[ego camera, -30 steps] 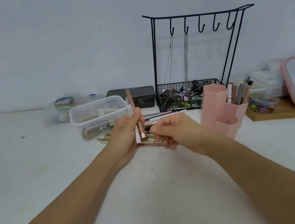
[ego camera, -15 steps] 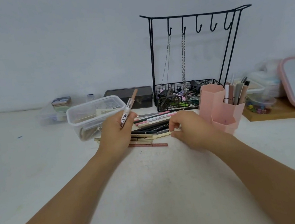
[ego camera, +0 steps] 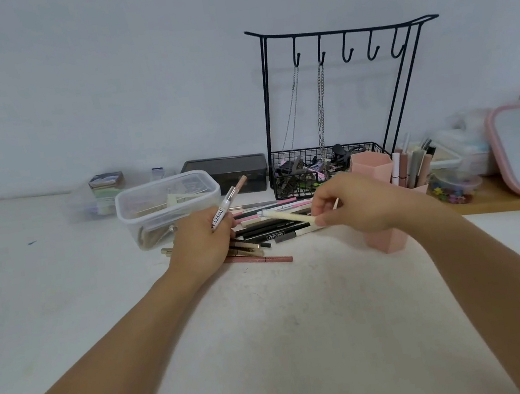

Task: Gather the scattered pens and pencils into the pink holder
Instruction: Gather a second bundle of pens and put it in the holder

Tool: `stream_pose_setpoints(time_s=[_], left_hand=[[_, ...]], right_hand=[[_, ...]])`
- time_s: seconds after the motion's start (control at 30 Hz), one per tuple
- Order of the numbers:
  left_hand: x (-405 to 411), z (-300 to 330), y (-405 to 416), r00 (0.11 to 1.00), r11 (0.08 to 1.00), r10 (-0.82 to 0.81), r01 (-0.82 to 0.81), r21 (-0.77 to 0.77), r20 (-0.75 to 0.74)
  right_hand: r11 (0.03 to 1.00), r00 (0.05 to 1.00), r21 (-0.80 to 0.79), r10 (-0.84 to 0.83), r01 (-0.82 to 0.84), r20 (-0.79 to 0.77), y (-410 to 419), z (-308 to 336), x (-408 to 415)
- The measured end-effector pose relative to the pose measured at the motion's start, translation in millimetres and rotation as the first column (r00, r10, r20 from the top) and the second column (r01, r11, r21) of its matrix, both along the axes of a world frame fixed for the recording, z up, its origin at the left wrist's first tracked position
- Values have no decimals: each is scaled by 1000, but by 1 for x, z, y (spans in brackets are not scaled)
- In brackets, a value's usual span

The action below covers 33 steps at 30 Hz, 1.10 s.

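Bare worktop (ego camera: 287, 326) runs wide from the pen pile (ego camera: 267, 232) toward six o'clock — free passage there. At nine o'clock a clear plastic tub (ego camera: 166, 206) crowds the pile; at twelve the black wire rack (ego camera: 348, 101) walls it off; at three stands the pink holder (ego camera: 379, 200).

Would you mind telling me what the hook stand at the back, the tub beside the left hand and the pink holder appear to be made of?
The black hook stand with basket looks like thin metal wire with a dark coating, judging by its slim bent rods and mesh. The clear lidded tub seems to be translucent plastic, since its contents show through. The pink hexagonal holder looks like matte moulded plastic, though that is less certain.
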<state>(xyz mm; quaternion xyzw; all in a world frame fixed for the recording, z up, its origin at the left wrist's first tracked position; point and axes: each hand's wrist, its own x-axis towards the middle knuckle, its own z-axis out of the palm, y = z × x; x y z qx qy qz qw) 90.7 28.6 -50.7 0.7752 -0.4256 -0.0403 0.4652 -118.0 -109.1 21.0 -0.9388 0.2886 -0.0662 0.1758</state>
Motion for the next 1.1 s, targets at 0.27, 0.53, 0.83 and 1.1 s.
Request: stream_pose_setpoints(time_s=[0.27,0.53,0.83,1.1], left_hand=[[-3,-3,-2,993,989,-49,34,-145,-104],[-15,9,2,870,940,-243,101,-326,-429],[-48,15,4,690,902,-397,174,-395,-605],[-23,13,-2,571,876,-431,78,-476,-699]], right_hand=[[886,931,462,-125,-51,343,24,-41,30],[822,811,555,-233,-131,537,33,-51,38],[792,800,568,-183,-224,571,45,-45,43],[1000,1000,23,-6,6,-22,3,-14,3]])
